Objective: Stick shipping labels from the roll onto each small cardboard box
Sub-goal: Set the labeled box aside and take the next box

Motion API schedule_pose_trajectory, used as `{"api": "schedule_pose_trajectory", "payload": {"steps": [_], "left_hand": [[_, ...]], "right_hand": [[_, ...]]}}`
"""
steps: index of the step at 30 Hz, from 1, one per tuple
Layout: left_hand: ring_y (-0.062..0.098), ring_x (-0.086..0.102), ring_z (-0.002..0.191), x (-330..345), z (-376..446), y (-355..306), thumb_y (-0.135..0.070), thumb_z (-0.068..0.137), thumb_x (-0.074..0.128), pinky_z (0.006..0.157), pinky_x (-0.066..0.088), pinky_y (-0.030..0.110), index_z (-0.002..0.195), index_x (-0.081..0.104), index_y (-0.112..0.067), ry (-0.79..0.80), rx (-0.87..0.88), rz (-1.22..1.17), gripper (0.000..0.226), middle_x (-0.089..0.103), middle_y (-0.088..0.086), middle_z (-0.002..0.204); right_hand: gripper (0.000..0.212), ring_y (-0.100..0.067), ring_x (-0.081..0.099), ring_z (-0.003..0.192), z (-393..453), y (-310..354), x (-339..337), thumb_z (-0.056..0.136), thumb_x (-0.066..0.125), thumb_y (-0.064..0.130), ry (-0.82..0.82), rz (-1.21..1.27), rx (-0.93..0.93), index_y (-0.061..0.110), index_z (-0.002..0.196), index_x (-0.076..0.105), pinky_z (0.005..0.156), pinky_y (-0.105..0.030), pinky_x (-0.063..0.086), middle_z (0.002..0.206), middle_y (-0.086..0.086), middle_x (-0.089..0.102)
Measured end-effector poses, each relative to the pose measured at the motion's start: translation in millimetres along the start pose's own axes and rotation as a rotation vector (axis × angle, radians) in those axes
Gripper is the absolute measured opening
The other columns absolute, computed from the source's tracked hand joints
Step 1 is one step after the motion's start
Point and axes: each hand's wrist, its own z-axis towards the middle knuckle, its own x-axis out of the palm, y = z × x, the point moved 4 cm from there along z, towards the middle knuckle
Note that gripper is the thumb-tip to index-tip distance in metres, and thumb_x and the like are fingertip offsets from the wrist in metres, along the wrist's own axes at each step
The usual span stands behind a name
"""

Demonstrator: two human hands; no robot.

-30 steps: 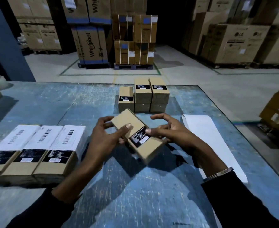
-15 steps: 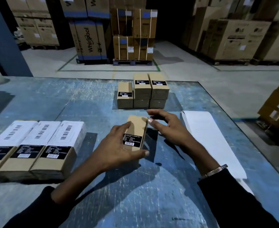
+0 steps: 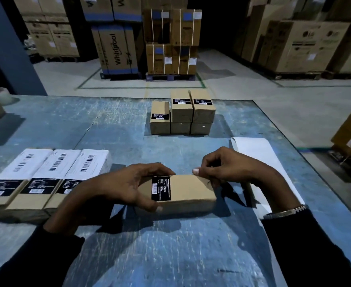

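On the blue table (image 3: pixel 129 255), near its front centre, the small cardboard box (image 3: pixel 182 193) lay flat. The left hand (image 3: pixel 120 187) gripped its left end, fingers and thumb curled around it. The right hand (image 3: pixel 232 168) pinched the box's far right corner. The box's black label (image 3: pixel 161 188) was too small to read. A background carton (image 3: pixel 116 48) read "Whirlpool".
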Motion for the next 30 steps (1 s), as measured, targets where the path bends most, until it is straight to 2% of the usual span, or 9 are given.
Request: {"api": "schedule_pose_trajectory", "payload": {"steps": [4, 9, 15, 18, 20, 21, 25, 27, 30], "left_hand": [[0.006, 0.067, 0.120, 0, -2, -4, -0.019, 0.077, 0.098, 0.102, 0.053, 0.025, 0.134, 0.066, -0.032, 0.024, -0.024, 0.048, 0.067, 0.072, -0.013, 0.126], [0.006, 0.069, 0.117, -1, -1, -4, -0.016, 0.075, 0.098, 0.100, 0.056, 0.028, 0.130, 0.067, -0.029, -0.010, -0.050, 0.033, 0.065, 0.073, -0.014, 0.123], [0.000, 0.067, 0.118, 2, -1, -4, -0.022, 0.075, 0.098, 0.096, 0.054, 0.020, 0.131, 0.067, -0.032, 0.003, -0.043, 0.033, 0.065, 0.073, -0.019, 0.123], [0.001, 0.065, 0.125, 0, -3, -7, -0.053, 0.074, 0.094, 0.107, 0.052, 0.032, 0.131, 0.069, -0.042, -0.007, -0.031, 0.018, 0.063, 0.071, -0.020, 0.131], [-0.004, 0.058, 0.132, -2, -4, -15, -0.078, 0.067, 0.083, 0.115, 0.046, 0.039, 0.131, 0.067, -0.051, -0.134, -0.001, 0.109, 0.071, 0.065, -0.027, 0.137], [-0.007, 0.055, 0.134, -3, -6, -20, -0.081, 0.069, 0.079, 0.115, 0.044, 0.036, 0.130, 0.068, -0.052, -0.231, 0.048, 0.157, 0.069, 0.064, -0.029, 0.138], [0.006, 0.067, 0.121, 28, -21, -65, -0.044, 0.089, 0.080, 0.099, 0.049, 0.022, 0.120, 0.076, -0.028, -0.586, 0.404, 0.185, 0.035, 0.075, -0.016, 0.122], [0.012, 0.073, 0.107, 57, -26, -85, -0.030, 0.091, 0.080, 0.090, 0.054, 0.028, 0.110, 0.079, -0.017, -0.642, 0.542, 0.195, 0.023, 0.078, -0.008, 0.110], [0.008, 0.074, 0.094, 111, -17, -102, -0.029, 0.094, 0.082, 0.081, 0.057, 0.035, 0.098, 0.081, -0.018, -0.584, 0.589, 0.166, 0.012, 0.078, -0.010, 0.098]], "right_hand": [[0.039, -0.020, 0.076, 0.075, -9, 2, 2, 0.097, 0.075, 0.046, 0.160, 0.070, -0.006, 0.008, 0.093, 0.078, 0.071, -0.030, 0.054, 0.079, -0.011, 0.080], [0.036, -0.021, 0.077, 0.077, -4, 2, 2, 0.096, 0.076, 0.044, 0.102, 0.118, -0.029, 0.008, 0.098, 0.079, 0.070, -0.029, 0.056, 0.084, -0.011, 0.080], [0.036, -0.022, 0.075, 0.076, -5, -1, 1, 0.097, 0.075, 0.043, 0.114, 0.125, -0.025, 0.008, 0.098, 0.079, 0.070, -0.031, 0.055, 0.084, -0.012, 0.080], [0.035, -0.018, 0.073, 0.072, -4, 2, -1, 0.099, 0.075, 0.040, 0.066, 0.077, -0.029, 0.005, 0.097, 0.077, 0.067, -0.028, 0.054, 0.081, -0.010, 0.080], [0.032, -0.017, 0.073, 0.071, -7, 1, -8, 0.099, 0.076, 0.038, -0.021, 0.073, -0.029, 0.006, 0.097, 0.076, 0.066, -0.027, 0.056, 0.080, -0.008, 0.080], [0.030, -0.017, 0.074, 0.071, -8, 3, -13, 0.099, 0.076, 0.038, -0.080, 0.072, -0.036, 0.008, 0.099, 0.076, 0.067, -0.026, 0.057, 0.082, -0.007, 0.080], [0.025, -0.018, 0.077, 0.079, -42, 11, -42, 0.100, 0.075, 0.035, -0.306, 0.133, -0.076, 0.011, 0.105, 0.076, 0.066, -0.023, 0.058, 0.088, -0.005, 0.081], [0.023, -0.019, 0.078, 0.082, -66, 6, -54, 0.100, 0.075, 0.034, -0.319, 0.139, -0.081, 0.012, 0.108, 0.076, 0.068, -0.025, 0.060, 0.091, -0.005, 0.081], [0.019, -0.013, 0.077, 0.089, -103, -21, -58, 0.094, 0.083, 0.033, -0.220, 0.021, -0.044, 0.021, 0.108, 0.078, 0.080, -0.034, 0.062, 0.093, 0.001, 0.081]]}}
